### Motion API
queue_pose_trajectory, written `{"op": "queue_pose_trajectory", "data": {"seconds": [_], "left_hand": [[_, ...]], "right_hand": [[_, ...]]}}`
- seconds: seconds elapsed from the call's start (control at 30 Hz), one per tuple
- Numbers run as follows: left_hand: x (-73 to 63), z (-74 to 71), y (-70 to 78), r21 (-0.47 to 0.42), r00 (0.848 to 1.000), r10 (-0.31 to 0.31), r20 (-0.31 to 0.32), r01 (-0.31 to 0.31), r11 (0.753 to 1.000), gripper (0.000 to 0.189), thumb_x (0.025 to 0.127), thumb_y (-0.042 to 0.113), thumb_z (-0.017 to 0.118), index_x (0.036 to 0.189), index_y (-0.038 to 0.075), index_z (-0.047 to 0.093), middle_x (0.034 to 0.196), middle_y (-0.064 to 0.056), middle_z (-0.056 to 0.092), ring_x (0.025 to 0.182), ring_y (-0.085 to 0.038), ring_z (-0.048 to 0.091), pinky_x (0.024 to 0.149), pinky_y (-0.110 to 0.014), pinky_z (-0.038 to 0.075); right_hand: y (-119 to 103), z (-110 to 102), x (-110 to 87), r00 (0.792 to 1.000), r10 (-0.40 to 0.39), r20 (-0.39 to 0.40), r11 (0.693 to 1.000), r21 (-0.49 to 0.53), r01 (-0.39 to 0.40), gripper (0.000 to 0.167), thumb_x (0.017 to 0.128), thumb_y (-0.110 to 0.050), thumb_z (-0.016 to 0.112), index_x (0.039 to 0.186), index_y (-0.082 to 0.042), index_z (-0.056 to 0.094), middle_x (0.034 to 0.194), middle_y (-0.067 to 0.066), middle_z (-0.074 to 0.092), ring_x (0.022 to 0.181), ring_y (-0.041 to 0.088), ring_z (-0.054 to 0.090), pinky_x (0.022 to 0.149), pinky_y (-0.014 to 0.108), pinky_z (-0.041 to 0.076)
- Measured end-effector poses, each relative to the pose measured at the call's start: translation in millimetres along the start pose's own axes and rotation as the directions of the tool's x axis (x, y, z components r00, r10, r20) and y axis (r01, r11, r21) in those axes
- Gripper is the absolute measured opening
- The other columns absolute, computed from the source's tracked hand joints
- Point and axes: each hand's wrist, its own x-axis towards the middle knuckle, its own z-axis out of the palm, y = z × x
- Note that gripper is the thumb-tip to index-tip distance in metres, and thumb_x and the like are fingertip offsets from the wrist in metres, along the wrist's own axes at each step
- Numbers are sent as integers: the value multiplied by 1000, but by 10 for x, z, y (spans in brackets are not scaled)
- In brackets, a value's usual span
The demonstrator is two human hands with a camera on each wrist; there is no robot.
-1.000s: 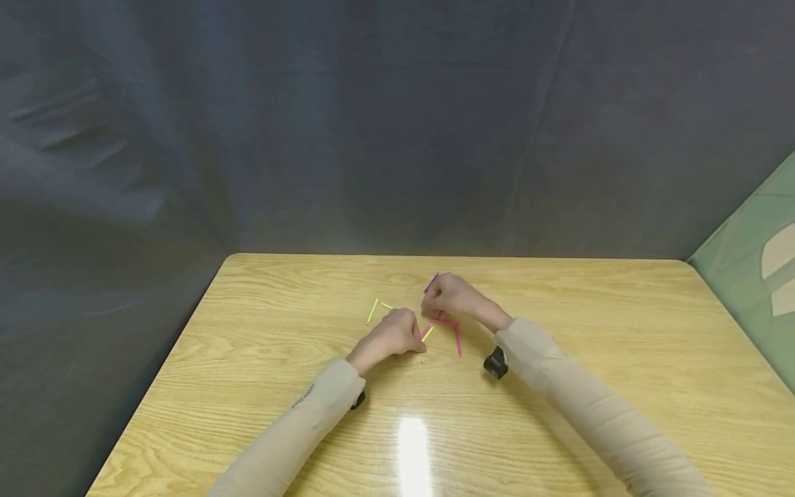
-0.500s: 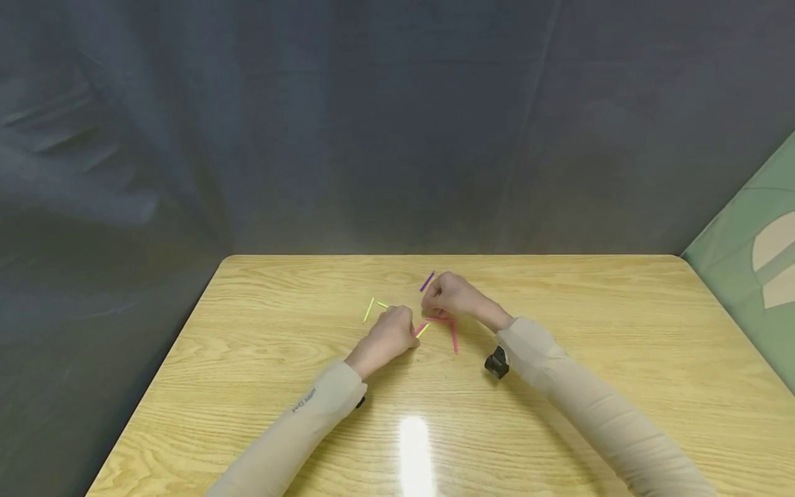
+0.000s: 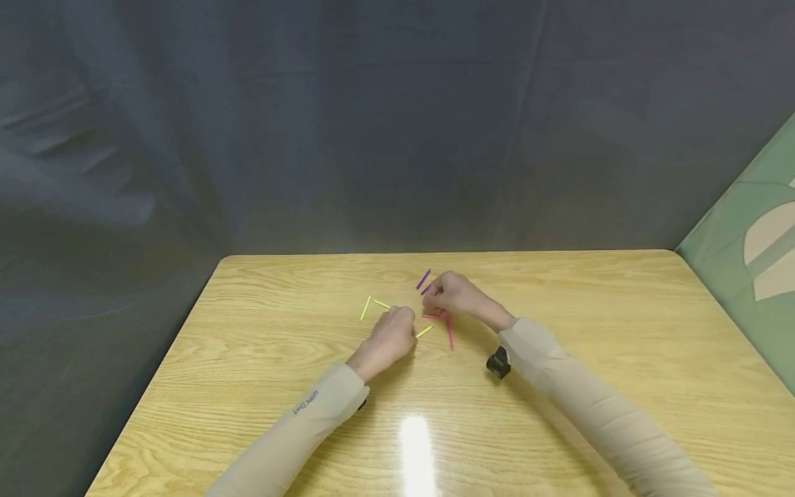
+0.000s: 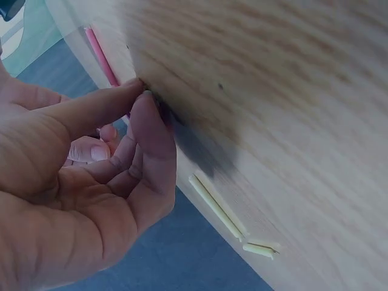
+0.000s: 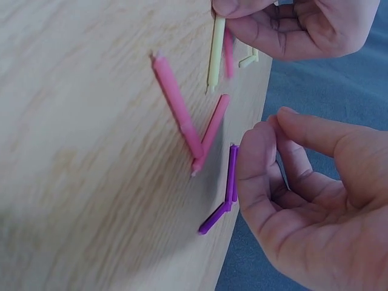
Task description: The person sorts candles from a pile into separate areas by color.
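Note:
My left hand point(image 3: 390, 333) pinches one end of a thin yellow candle point(image 5: 215, 60) between thumb and fingertips, close over the wooden table point(image 3: 279, 331). A pink candle point(image 5: 228, 57) shows just behind it. Two more yellow candles point(image 3: 366, 308) lie beyond the left hand at an angle. Two pink candles point(image 5: 173, 100) meet in a V between the hands. My right hand point(image 3: 455, 293) hovers beside purple candles point(image 5: 216, 218), fingers curled and thumb tip against the index finger. I cannot tell if something is between those fingertips.
A dark curtain point(image 3: 373, 124) hangs behind the table's far edge. At the right stands a green patterned panel point(image 3: 733, 214). A black wrist camera point(image 3: 499, 362) sits under the right sleeve. Light glares off the table point(image 3: 417, 449) near the front.
The held yellow candle has turned to a flatter slant. The pink candle beside it has dropped out of sight in the head view. A second purple candle now shows by the right fingers.

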Motion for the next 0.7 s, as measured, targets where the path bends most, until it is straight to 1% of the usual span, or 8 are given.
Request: {"op": "queue_pose_trajectory", "data": {"seconds": [0.07, 0.13, 0.27, 0.33, 0.43, 0.5, 0.57, 0.7], "left_hand": [[-3, -10, -11, 1, 1000, 2, -7, -2, 1000, 16, 80, -12, 61, 75, 2, 57, 62, -3, 53, 48, -11, 45, 41, -19, 37], [0, -19, -24, -5, 1000, 8, -6, -8, 1000, 18, 80, -13, 60, 72, 2, 55, 58, -2, 49, 45, -10, 42, 39, -19, 34], [25, -47, -47, -20, 1000, 16, 9, -15, 1000, 31, 78, -13, 61, 60, 7, 46, 48, 2, 38, 40, -8, 33, 37, -17, 26], [40, -64, -59, -33, 1000, 12, 22, -11, 999, 35, 76, -11, 63, 55, 9, 44, 45, 4, 36, 39, -7, 32, 37, -17, 26], [62, -96, -98, -61, 999, 17, 45, -14, 998, 31, 75, -8, 65, 52, 7, 52, 43, 4, 41, 38, -7, 36, 37, -17, 29], [71, -117, -134, -113, 997, 27, 74, -19, 993, 23, 77, -6, 66, 56, 3, 59, 45, 0, 49, 38, -8, 41, 38, -18, 33], [76, -139, -172, -176, 994, 46, 103, -28, 984, 18, 79, -5, 66, 61, -3, 63, 48, -7, 55, 39, -10, 45, 39, -18, 36], [71, -164, -227, -283, 987, 70, 142, -27, 959, 21, 81, -4, 66, 61, -6, 61, 52, -12, 58, 41, -13, 49, 42, -21, 44]], "right_hand": [[-5, 0, 0, 1000, -12, 0, 1000, -1, 12, 16, 86, 0, 61, 71, 4, 63, 62, 8, 57, 52, 10, 45, 50, 20, 35], [-12, 0, 2, 1000, -15, -3, 1000, 6, 15, 17, 86, 0, 61, 70, 3, 62, 61, 8, 56, 52, 10, 45, 50, 19, 35], [-32, -2, 12, 1000, -15, -3, 1000, 9, 15, 16, 87, 0, 61, 71, 3, 63, 61, 6, 56, 51, 9, 45, 49, 19, 34], [-31, 1, 17, 1000, -18, -3, 1000, 9, 18, 15, 87, 0, 61, 73, 4, 64, 61, 5, 56, 52, 10, 46, 49, 18, 36], [-32, 6, 23, 1000, -19, -5, 1000, 16, 19, 14, 87, 0, 62, 74, 4, 65, 61, 3, 55, 53, 11, 49, 50, 18, 40], [-30, 7, 23, 1000, -24, -1, 1000, 18, 24, 13, 87, 0, 61, 75, 4, 65, 61, 3, 54, 54, 11, 49, 51, 19, 41], [-31, 4, 26, 1000, -18, 1, 1000, 21, 18, 13, 87, 0, 62, 76, 3, 65, 62, 3, 54, 54, 11, 48, 51, 19, 40], [-29, -8, 29, 1000, -10, 12, 1000, 18, 9, 13, 89, -2, 62, 79, 4, 67, 63, 5, 55, 53, 11, 47, 51, 20, 39]]}}
